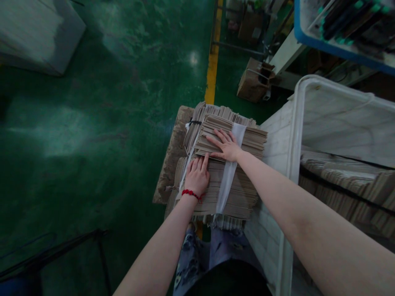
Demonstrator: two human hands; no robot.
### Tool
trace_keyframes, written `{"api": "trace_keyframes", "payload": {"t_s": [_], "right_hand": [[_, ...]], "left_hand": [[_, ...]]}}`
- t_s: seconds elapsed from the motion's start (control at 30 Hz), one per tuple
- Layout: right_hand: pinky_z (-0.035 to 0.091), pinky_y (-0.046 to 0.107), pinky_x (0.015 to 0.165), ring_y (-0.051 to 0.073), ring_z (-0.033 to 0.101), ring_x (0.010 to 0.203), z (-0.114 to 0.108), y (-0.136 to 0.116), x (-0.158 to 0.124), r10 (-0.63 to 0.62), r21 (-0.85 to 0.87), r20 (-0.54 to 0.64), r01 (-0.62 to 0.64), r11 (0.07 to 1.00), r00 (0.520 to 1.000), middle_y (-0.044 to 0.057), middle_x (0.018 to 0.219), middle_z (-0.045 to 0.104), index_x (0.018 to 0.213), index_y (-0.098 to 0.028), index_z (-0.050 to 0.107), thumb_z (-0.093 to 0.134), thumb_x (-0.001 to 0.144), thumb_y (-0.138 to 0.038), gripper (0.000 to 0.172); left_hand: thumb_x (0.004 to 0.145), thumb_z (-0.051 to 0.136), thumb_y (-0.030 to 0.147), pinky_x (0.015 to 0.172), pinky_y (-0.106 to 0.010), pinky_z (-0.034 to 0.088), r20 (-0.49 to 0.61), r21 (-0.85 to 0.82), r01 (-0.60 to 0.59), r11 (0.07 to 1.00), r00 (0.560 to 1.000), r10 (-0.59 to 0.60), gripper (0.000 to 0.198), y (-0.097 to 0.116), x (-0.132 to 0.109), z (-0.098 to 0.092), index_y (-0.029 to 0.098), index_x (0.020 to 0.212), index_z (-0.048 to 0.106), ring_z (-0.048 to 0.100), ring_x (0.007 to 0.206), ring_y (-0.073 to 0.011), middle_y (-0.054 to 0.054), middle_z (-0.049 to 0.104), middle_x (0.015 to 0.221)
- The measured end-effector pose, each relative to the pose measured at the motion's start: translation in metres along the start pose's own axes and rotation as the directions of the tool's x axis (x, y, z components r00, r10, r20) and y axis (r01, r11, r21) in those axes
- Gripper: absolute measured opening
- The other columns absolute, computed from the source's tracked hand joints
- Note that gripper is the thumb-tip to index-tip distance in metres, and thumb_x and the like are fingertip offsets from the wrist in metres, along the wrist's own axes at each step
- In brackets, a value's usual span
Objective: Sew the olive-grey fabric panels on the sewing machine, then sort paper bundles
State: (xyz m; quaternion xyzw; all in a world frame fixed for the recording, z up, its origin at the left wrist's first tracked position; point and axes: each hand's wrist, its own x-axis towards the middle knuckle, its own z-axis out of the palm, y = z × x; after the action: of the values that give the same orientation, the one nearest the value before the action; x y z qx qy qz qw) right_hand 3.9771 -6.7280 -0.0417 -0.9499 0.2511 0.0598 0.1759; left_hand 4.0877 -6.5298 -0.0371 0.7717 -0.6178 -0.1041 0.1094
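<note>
In front of my legs is a bundle of flat cardboard pieces, stacked in tight layers with a white strap running across it. My left hand, with a red bracelet at the wrist, lies on the near left part of the bundle, fingers stretched out. Farther up, my right hand rests on the cardboard beside the strap with its fingers spread. Neither hand is closed around anything. A dark tie shows at the bundle's far left corner. A worn board sticks out under the left side.
To my right stands a large white bin holding more tied cardboard bundles. Beyond it is a blue-edged table. A cardboard box sits on the green floor near a yellow line. A pale block is at the far left.
</note>
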Motion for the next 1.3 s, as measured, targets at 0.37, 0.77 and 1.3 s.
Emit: {"api": "trace_keyframes", "payload": {"t_s": [0.37,0.77,1.3], "right_hand": [[0.005,0.058,0.115,0.03,0.005,0.148,-0.0013,-0.002,0.0,0.005,-0.011,0.003,-0.005,1.0,1.0,0.003,0.162,0.007,0.151,-0.043,0.017,0.039,0.086,-0.072,0.074],[0.005,0.059,0.115,0.032,0.004,0.147,0.0004,-0.0021,0.0021,0.005,-0.015,0.019,-0.004,1.0,1.0,0.002,0.163,0.005,0.151,-0.042,0.016,0.038,0.085,-0.074,0.076],[0.005,0.058,0.115,0.032,0.004,0.147,0.0007,-0.0036,0.0027,0.012,-0.014,0.026,-0.012,1.0,1.0,0.001,0.163,0.004,0.151,-0.042,0.017,0.038,0.086,-0.072,0.074]], "left_hand": [[0.093,0.039,0.023,0.114,-0.041,0.023,0.017,0.0,-0.021,1.0,1.0,0.021,0.061,-0.0044,-0.0015,0.0008,0.015,0.152,0.024,0.041,0.134,-0.0251,-0.012,0.051,0.142],[0.093,0.039,0.023,0.114,-0.042,0.023,0.029,-0.015,-0.019,1.0,0.999,0.019,0.06,-0.0073,-0.0016,-0.0004,0.016,0.151,0.026,0.04,0.136,-0.0256,-0.012,0.05,0.143],[0.091,0.042,0.022,0.114,-0.042,0.024,0.027,-0.032,-0.019,0.999,0.999,0.02,0.058,-0.009,-0.0006,-0.0008,0.015,0.147,0.033,0.041,0.134,-0.0258,-0.012,0.054,0.137]]}}
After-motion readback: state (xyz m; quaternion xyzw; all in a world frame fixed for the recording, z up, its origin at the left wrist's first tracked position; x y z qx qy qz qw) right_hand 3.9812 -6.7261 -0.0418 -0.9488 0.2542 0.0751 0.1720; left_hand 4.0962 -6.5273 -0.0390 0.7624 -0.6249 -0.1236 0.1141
